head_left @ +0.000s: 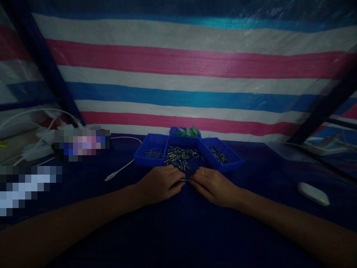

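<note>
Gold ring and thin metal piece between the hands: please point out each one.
Gold ring [202, 172]: head view, visible part of the band.
Thin metal piece [184, 180]: head view, its exposed middle.

A small gold-coloured ring [202, 172] sits on a finger of the right hand [214, 185], towards 5 o'clock; its finer detail is too small to tell. The left hand [161, 183] is ungloved, and the left forearm [83, 216], towards 8 o'clock, and right forearm [281, 216], towards 4 o'clock, are bare
</note>
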Demonstrator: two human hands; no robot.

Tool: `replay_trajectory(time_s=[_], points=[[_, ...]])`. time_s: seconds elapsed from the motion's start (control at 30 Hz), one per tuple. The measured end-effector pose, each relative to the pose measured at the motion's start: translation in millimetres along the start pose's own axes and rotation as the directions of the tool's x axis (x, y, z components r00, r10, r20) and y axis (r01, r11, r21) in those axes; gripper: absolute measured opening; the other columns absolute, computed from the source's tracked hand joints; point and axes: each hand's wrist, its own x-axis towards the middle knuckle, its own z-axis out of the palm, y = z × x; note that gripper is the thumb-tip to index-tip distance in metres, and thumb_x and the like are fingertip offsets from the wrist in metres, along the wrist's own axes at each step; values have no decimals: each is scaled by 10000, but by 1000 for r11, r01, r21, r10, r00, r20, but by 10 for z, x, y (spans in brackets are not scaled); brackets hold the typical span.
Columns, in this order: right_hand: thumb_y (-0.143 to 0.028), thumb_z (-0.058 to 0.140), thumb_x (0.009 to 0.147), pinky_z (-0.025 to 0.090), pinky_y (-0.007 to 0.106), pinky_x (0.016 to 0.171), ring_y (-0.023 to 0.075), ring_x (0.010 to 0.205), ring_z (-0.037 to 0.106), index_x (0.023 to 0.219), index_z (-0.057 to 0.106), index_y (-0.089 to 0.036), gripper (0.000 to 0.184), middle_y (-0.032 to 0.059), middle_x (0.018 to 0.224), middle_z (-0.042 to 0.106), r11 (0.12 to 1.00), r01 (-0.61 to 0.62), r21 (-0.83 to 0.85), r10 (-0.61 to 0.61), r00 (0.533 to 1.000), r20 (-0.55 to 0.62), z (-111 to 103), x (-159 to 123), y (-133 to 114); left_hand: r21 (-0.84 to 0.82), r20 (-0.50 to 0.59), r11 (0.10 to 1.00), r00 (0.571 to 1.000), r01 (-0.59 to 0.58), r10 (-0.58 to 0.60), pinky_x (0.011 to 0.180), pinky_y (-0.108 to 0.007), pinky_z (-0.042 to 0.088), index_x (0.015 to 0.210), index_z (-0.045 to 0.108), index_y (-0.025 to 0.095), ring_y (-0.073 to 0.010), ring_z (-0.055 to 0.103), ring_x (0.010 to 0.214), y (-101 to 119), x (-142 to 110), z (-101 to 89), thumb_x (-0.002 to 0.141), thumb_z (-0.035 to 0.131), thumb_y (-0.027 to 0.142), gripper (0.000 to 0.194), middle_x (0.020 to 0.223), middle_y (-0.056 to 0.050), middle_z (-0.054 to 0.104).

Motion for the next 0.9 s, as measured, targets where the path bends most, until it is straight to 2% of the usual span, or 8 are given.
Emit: replay_trajectory(time_s=[0.23, 0.4, 0.53, 0.6, 0.67, 0.8, 0.9], points=[[-222, 319, 933, 384, 261, 618, 146, 640, 441, 801, 538, -147, 266, 37, 697, 520, 998, 35, -54, -33, 999, 28, 23, -3, 13, -67, -84, 994, 994, -82, 76, 701, -241, 429, 937, 567, 150, -126, 527, 775, 30, 7, -18, 906, 410, 240, 183, 839, -34, 594], [-220, 323, 932, 384, 257, 611, 144, 640, 448, 802, 558, -147, 279, 42, 707, 528, 995, 86, -52, -83, 995, 62, 26, 10, -2, -159, -73, 976, 987, -151, 141, 734, -251, 444, 922, 562, 154, -135, 530, 833, 83, 2, -14, 872, 419, 193, 157, 905, -53, 592], [-255, 405, 909, 402, 263, 629, 147, 681, 498, 940, 560, -146, 192, 43, 751, 556, 1000, 1, 16, -2, 999, 52, -11, 10, 7, -216, -74, 971, 994, -99, 85, 740, -256, 446, 896, 534, 138, -146, 541, 827, 66, 0, -23, 797, 446, 153, 133, 868, -56, 594], [-257, 452, 886, 418, 266, 654, 153, 734, 530, 999, 543, -145, 183, 52, 813, 578, 994, -64, 89, 59, 996, 61, -33, 5, 22, -182, -65, 983, 998, -21, 9, 669, -244, 441, 869, 530, 142, -132, 545, 720, 26, 2, -28, 785, 461, 161, 111, 768, -29, 583], [-288, 494, 863, 423, 260, 632, 146, 702, 540, 995, 537, -145, 199, 31, 763, 575, 983, -116, 142, 109, 993, 50, -48, -3, 32, -151, -53, 987, 997, 52, -61, 635, -237, 426, 865, 527, 143, -127, 542, 692, -13, 6, -28, 804, 474, 190, 93, 759, -22, 579], [-291, 491, 865, 426, 256, 635, 141, 710, 545, 1021, 521, -151, 212, 31, 779, 580, 977, -131, 171, 125, 991, 47, -45, -14, 13, -102, 47, 995, 999, 20, -15, 656, -230, 412, 871, 554, 147, -127, 538, 721, -28, 7, -6, 863, 457, 230, 127, 760, -21, 580], [-259, 435, 894, 430, 262, 657, 143, 726, 544, 958, 548, -147, 172, 47, 793, 584, 983, -101, 155, 93, 994, 56, -29, -5, -9, -25, 57, 1000, 998, -14, 15, 634, -234, 399, 860, 574, 150, -130, 526, 694, -6, 3, 24, 892, 431, 264, 186, 731, -18, 573]])
